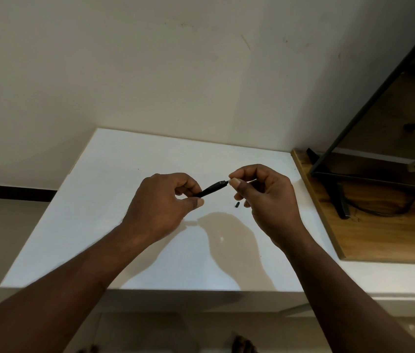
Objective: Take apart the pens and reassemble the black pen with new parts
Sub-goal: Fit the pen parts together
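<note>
1. While both hands hovered above the white counter (130, 225), the left hand (160, 205) pinched the black pen (211, 189) by its lower end, fingers (197, 203) closed on the barrel.
2. The pen sat at the centre of the view, slanting up toward 2 o'clock, clear of the counter.
3. The right hand (265, 197), at 3 o'clock from the pen, had its thumb and forefinger closed on a thin pale part at the pen's upper tip; what the part was could not be told.
4. A small dark piece (236, 205) showed just below the right hand's fingers, at 5 o'clock from the pen tip.
5. A wooden board (379, 238) lay at 3 o'clock, beside the counter.
</note>
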A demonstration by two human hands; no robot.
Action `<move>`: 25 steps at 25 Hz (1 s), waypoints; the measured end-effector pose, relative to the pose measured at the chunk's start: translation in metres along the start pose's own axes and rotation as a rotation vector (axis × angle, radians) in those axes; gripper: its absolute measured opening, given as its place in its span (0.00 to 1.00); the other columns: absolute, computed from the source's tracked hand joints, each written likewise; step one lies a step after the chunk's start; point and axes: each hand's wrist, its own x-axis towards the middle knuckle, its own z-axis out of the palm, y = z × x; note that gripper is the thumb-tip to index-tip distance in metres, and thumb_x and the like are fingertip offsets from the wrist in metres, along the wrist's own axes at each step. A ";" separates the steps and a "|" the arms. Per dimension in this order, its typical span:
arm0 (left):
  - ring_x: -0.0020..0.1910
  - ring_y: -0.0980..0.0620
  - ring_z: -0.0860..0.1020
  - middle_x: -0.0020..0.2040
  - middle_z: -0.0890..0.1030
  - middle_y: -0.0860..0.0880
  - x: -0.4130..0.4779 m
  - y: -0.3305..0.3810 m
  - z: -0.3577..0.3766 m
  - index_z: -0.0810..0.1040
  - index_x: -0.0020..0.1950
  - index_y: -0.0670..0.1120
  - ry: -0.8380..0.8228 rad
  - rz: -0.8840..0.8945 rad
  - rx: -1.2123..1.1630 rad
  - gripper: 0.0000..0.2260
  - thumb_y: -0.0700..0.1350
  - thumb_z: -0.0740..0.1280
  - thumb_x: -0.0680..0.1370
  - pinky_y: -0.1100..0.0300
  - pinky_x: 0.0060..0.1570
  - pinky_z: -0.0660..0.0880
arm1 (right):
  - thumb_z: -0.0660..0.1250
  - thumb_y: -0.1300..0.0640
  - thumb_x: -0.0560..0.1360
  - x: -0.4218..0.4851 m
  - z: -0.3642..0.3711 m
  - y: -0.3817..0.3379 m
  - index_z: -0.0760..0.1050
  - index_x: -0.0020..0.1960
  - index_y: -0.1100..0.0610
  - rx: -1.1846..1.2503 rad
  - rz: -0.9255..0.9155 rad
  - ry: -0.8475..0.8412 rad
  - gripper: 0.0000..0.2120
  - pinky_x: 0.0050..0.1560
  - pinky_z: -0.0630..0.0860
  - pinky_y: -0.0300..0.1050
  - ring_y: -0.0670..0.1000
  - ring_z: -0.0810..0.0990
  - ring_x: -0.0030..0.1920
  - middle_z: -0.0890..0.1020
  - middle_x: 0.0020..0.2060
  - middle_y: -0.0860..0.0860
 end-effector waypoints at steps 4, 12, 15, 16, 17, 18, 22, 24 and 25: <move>0.47 0.68 0.79 0.40 0.84 0.68 0.000 -0.001 0.000 0.85 0.43 0.58 0.015 0.002 -0.002 0.05 0.52 0.79 0.72 0.64 0.49 0.75 | 0.75 0.58 0.79 0.000 0.001 -0.001 0.85 0.47 0.47 -0.025 -0.003 0.007 0.06 0.36 0.79 0.39 0.46 0.86 0.38 0.87 0.40 0.45; 0.47 0.66 0.79 0.39 0.84 0.64 0.001 0.001 -0.001 0.85 0.43 0.58 0.020 0.011 0.024 0.05 0.52 0.79 0.72 0.61 0.48 0.75 | 0.74 0.58 0.79 -0.001 0.001 -0.001 0.85 0.48 0.48 -0.076 -0.031 0.018 0.05 0.42 0.80 0.47 0.47 0.86 0.38 0.87 0.40 0.42; 0.47 0.67 0.79 0.39 0.84 0.65 0.001 0.000 -0.001 0.86 0.44 0.58 0.026 0.008 0.030 0.04 0.52 0.79 0.72 0.63 0.47 0.74 | 0.74 0.58 0.79 -0.001 0.002 -0.001 0.85 0.47 0.48 -0.086 -0.034 0.019 0.06 0.42 0.80 0.48 0.47 0.86 0.38 0.86 0.41 0.42; 0.47 0.67 0.78 0.39 0.84 0.65 0.001 0.000 -0.001 0.86 0.44 0.58 0.026 0.010 0.033 0.04 0.52 0.79 0.72 0.64 0.47 0.74 | 0.74 0.58 0.79 -0.001 0.002 -0.001 0.85 0.47 0.48 -0.091 -0.036 0.020 0.06 0.43 0.81 0.48 0.47 0.86 0.38 0.86 0.41 0.42; 0.47 0.67 0.78 0.39 0.84 0.65 0.001 0.000 -0.001 0.86 0.44 0.57 0.027 0.013 0.036 0.04 0.51 0.79 0.72 0.65 0.47 0.73 | 0.74 0.58 0.79 -0.001 0.002 -0.001 0.85 0.47 0.47 -0.096 -0.037 0.021 0.06 0.43 0.81 0.48 0.46 0.86 0.38 0.86 0.41 0.42; 0.47 0.67 0.78 0.39 0.83 0.65 0.001 0.000 -0.001 0.86 0.44 0.57 0.026 0.017 0.040 0.04 0.51 0.79 0.72 0.65 0.47 0.73 | 0.74 0.58 0.79 -0.001 0.002 -0.001 0.85 0.47 0.47 -0.102 -0.040 0.021 0.06 0.43 0.82 0.48 0.46 0.86 0.38 0.86 0.41 0.42; 0.48 0.67 0.79 0.39 0.84 0.64 0.001 0.000 -0.001 0.86 0.44 0.57 0.025 0.027 0.041 0.04 0.51 0.79 0.72 0.62 0.48 0.75 | 0.74 0.58 0.79 -0.001 0.002 -0.001 0.84 0.47 0.47 -0.118 -0.051 0.023 0.06 0.43 0.82 0.48 0.47 0.86 0.38 0.86 0.41 0.41; 0.48 0.67 0.79 0.40 0.84 0.64 0.001 0.001 -0.001 0.86 0.44 0.57 0.025 0.028 0.040 0.05 0.51 0.79 0.72 0.62 0.48 0.75 | 0.74 0.58 0.79 -0.002 0.002 -0.001 0.84 0.47 0.47 -0.120 -0.055 0.026 0.06 0.43 0.82 0.49 0.47 0.86 0.38 0.86 0.41 0.41; 0.47 0.67 0.79 0.40 0.84 0.65 0.001 0.000 -0.001 0.86 0.44 0.57 0.024 0.028 0.038 0.05 0.51 0.79 0.72 0.61 0.48 0.75 | 0.74 0.58 0.79 -0.002 0.002 -0.001 0.84 0.47 0.47 -0.124 -0.058 0.027 0.06 0.43 0.82 0.49 0.47 0.86 0.38 0.86 0.41 0.41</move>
